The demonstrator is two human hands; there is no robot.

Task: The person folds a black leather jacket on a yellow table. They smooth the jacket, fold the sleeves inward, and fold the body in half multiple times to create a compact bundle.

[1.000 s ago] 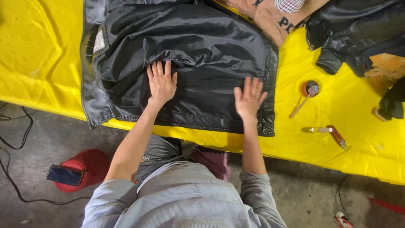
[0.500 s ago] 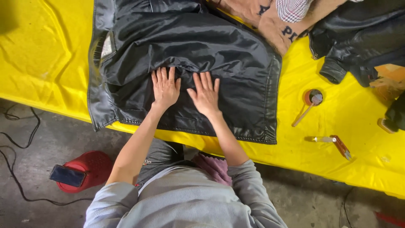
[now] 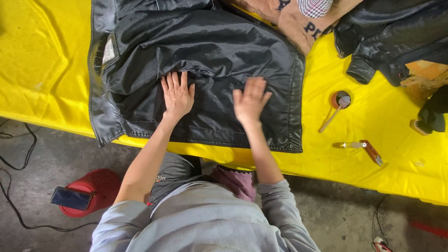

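Lying spread on the yellow table (image 3: 42, 70), the black jacket (image 3: 224, 60) was pressed flat by the left hand (image 3: 177, 94), fingers together and open, and by the right hand (image 3: 250, 100), splayed wide, nothing being gripped.
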